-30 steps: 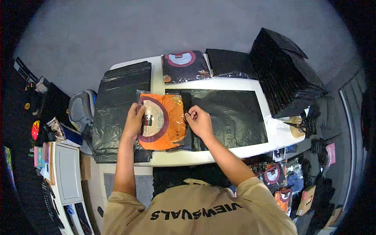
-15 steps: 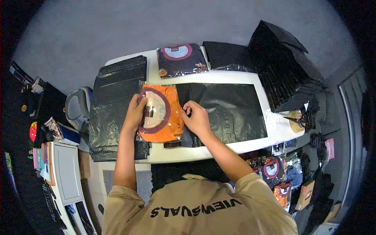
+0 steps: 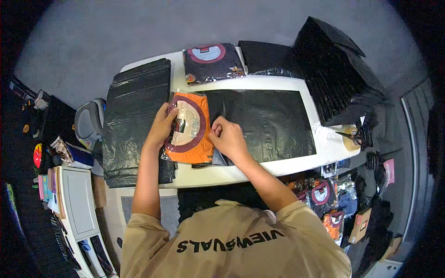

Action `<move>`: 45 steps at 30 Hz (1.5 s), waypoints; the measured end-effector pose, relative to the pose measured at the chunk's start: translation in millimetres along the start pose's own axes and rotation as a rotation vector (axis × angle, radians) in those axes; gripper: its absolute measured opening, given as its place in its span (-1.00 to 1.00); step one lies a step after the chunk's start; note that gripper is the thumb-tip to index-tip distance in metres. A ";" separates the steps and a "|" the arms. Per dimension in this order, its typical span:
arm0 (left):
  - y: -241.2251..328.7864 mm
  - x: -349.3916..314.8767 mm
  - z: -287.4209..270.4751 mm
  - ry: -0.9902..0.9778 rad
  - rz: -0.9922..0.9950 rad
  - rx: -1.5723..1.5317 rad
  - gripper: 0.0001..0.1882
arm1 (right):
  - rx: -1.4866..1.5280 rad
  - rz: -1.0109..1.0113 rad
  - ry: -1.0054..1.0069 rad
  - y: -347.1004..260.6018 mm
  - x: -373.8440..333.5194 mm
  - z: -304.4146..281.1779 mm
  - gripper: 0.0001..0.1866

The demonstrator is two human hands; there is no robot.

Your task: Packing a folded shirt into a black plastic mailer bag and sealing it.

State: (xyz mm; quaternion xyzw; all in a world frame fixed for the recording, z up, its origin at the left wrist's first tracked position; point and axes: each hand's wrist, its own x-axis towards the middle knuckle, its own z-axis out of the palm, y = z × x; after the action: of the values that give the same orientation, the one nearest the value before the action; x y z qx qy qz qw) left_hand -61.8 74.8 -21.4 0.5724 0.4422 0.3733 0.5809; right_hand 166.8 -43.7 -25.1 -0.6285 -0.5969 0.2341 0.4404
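A folded orange T-shirt (image 3: 205, 150) with a maroon collar and cream inside lies in a clear plastic bag, held over the table. My left hand (image 3: 162, 125) grips its left side, thumb on top near the collar. At its right edge my right hand (image 3: 228, 137) is closed in a pinch on the bag's margin; the fingertips partly hide what is between them. A black plastic mailer bag (image 3: 273, 125) lies flat to the right, partly under the T-shirt and my right hand.
A stack of black plastic bags (image 3: 134, 116) covers the table's left. Behind are a bagged dark T-shirt (image 3: 215, 67), a flat black package (image 3: 269, 58) and a tall black stack (image 3: 324, 69). Scissors (image 3: 354, 137) lie by a tape roll (image 3: 348, 144) at the right end of the white table (image 3: 241, 175).
The view has shifted slightly, so the table sits a little higher. Both hands stay at the bagged orange T-shirt, which is turned slightly; the right fingers remain pinched at its edge.
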 end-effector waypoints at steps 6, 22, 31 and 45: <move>-2.6 0.7 14.8 0.110 0.078 0.059 -0.77 | -0.053 -0.011 -0.008 -8.4 3.1 2.4 -0.83; -4.8 -4.1 33.6 0.083 -0.123 -0.116 -0.58 | -0.303 -0.110 -0.086 -28.3 -31.2 -33.8 -0.71; 2.4 10.7 28.7 0.016 -0.130 -0.148 -0.33 | -0.307 -0.479 -0.320 -16.5 -68.7 -35.3 -0.76; -15.6 -10.1 64.1 0.027 -0.077 -0.268 -0.46 | -0.220 -0.608 -0.199 3.3 -66.2 -13.6 -0.87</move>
State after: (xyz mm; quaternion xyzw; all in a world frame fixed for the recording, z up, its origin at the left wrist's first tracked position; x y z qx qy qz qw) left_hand -5.9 42.8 -39.0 0.4671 0.4178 0.4140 0.6602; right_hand 168.0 -110.4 -36.4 -0.4395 -0.8188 0.0864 0.3592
